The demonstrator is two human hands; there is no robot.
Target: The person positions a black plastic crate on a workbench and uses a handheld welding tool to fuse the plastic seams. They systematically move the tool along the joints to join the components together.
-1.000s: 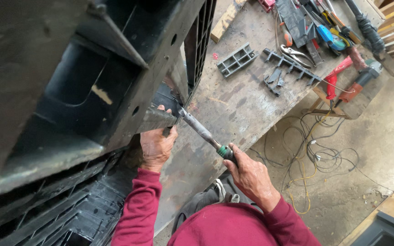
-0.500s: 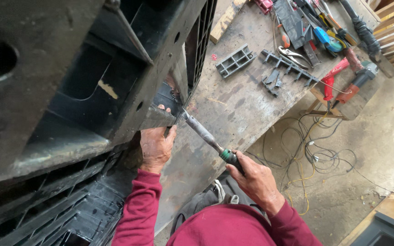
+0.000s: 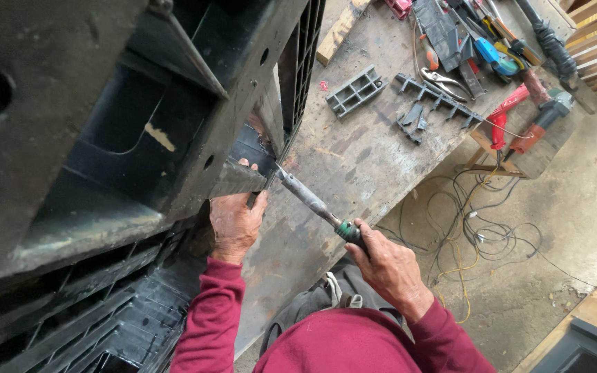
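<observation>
A big black plastic pallet [image 3: 139, 138] stands tilted on the worn workbench [image 3: 354, 159] and fills the left half of the view. My left hand [image 3: 235, 222] presses against a broken corner piece of the pallet and holds it steady. My right hand [image 3: 385, 259] grips the green-and-black handle of a long metal tool [image 3: 309, 200]. Its shaft runs up and left, and the tip sits in the crack at the pallet's corner, just above my left fingers.
Broken grey plastic pieces [image 3: 357, 90] and black strips [image 3: 437, 100] lie on the bench. Pliers, blue-handled tools and red power tools [image 3: 513, 114] crowd the far right end. A wood block [image 3: 336, 31] lies at the back. Tangled cables [image 3: 481, 221] cover the concrete floor.
The tool and my right hand have shifted slightly down and right while the tip stays at the pallet's corner. My left hand keeps its hold.
</observation>
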